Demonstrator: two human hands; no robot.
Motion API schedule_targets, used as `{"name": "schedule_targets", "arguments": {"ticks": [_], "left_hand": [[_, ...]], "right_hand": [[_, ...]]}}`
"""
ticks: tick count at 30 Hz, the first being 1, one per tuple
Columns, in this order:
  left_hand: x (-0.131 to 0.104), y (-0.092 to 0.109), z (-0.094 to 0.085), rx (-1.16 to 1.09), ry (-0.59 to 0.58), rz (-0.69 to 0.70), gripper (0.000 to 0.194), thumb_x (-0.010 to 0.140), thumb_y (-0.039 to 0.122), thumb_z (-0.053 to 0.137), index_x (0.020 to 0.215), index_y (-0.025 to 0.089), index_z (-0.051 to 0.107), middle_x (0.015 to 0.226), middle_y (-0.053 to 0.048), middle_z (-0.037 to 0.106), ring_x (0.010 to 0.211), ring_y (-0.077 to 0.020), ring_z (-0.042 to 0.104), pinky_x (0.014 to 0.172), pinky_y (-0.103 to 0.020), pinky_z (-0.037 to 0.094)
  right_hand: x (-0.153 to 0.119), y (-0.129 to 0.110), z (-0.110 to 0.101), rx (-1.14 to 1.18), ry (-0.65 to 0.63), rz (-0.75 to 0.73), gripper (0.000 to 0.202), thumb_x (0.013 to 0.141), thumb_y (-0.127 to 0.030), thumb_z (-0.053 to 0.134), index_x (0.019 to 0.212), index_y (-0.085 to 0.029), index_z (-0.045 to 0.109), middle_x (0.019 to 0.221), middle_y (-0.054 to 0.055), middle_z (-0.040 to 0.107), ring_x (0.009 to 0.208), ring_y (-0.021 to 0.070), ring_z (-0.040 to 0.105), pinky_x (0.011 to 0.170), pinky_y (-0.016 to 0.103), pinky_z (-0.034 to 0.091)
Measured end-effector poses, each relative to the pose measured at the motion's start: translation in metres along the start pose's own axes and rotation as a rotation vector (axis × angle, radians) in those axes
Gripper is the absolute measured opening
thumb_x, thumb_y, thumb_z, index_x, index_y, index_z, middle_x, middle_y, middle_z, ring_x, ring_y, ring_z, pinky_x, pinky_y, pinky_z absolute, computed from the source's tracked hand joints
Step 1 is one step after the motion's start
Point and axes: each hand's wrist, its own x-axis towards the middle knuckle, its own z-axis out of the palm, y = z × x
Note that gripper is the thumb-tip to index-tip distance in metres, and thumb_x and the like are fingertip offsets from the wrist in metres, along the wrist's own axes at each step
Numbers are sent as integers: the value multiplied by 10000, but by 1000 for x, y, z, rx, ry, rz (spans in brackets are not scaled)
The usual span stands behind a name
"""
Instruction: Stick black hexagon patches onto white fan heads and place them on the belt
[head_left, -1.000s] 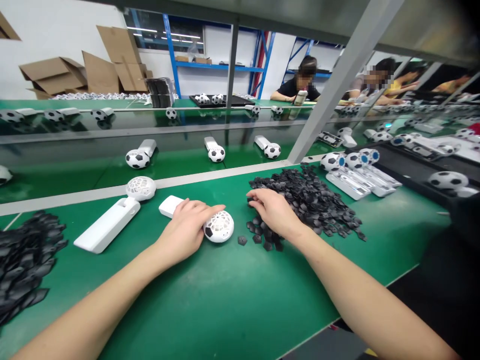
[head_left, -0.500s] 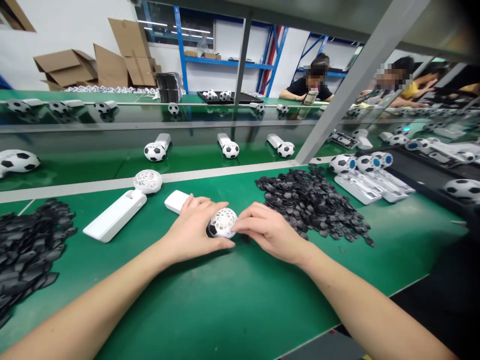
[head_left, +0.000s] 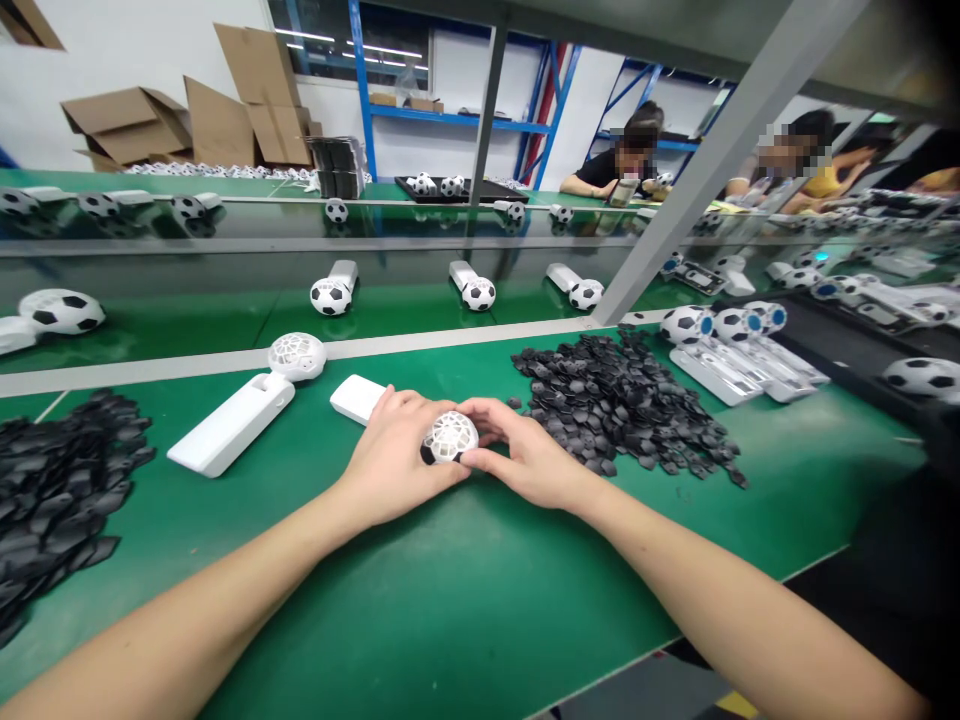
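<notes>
Between my hands is a handheld fan [head_left: 453, 436] with a white, football-patterned openwork head and a few black patches at its lower left. My left hand [head_left: 397, 450] wraps round the head from the left; the white handle [head_left: 357, 399] sticks out beyond its fingers. On the other side, my right hand [head_left: 521, 450] grips the head's right edge between thumb and curled fingers. To the right lies a pile of small black plastic pieces [head_left: 622, 410]. Another white fan [head_left: 232, 424], its openwork head without black patches, rests to the left.
More black pieces [head_left: 60, 490] are heaped at the left. Behind the green table [head_left: 450, 600] runs a conveyor [head_left: 247, 310] carrying football-headed fans. Several fans [head_left: 720, 350] lie at the right beside a black tray [head_left: 847, 370]. A slanted metal post [head_left: 675, 180] rises there. People sit farther back.
My right hand has shifted from a fingertip pinch at the fan head's right edge to a wider grip round that side. The head has turned slightly. Fans on the conveyor have moved right.
</notes>
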Motion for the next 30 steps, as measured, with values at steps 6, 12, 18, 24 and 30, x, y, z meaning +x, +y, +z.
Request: {"name": "schedule_targets", "arguments": {"ticks": [6, 12, 18, 24, 30], "left_hand": [[-2, -5, -2, -48, -116, 70, 585, 661, 466, 632, 1163, 201, 490, 1088, -78, 568, 1097, -295, 409, 989, -519, 238], [-6, -5, -7, -45, -251, 106, 575, 718, 385, 599, 1246, 248, 418, 1303, -57, 461, 1309, -309, 189, 1058, -557, 53], [-12, 5, -4, -176, -244, -19, 563, 727, 312, 574, 1253, 243, 385, 1380, -65, 358, 1345, -303, 33, 1025, -527, 256], [-5, -6, -10, -287, -344, 148, 562, 695, 139, 517, 1231, 267, 407, 1390, -18, 346, 1348, -231, 111, 1075, -453, 204], [-5, -4, -9, -292, -266, 41, 496, 684, 195, 553, 1168, 238, 454, 1363, -48, 388, 1341, -234, 146, 1067, -444, 213]], "right_hand": [[10, 6, -24, -273, 173, 72, 156, 815, -252, 550, 953, -182, 572, 945, 38, 593, 824, 145, 566, 730, 276, 469], [13, 19, -52, -944, 228, 281, 115, 800, -247, 581, 874, -188, 647, 875, 62, 601, 858, 191, 546, 745, 287, 431], [13, 12, -41, -979, 157, 237, 99, 798, -135, 539, 831, -178, 622, 812, 63, 618, 830, 204, 535, 690, 293, 423], [6, 7, -33, -539, 182, 64, 115, 812, -148, 516, 889, -186, 593, 810, 13, 616, 717, 133, 559, 663, 265, 449], [1, -5, -27, -240, 95, -78, 119, 801, -159, 567, 877, -189, 653, 818, 16, 632, 755, 123, 578, 713, 263, 465]]}}
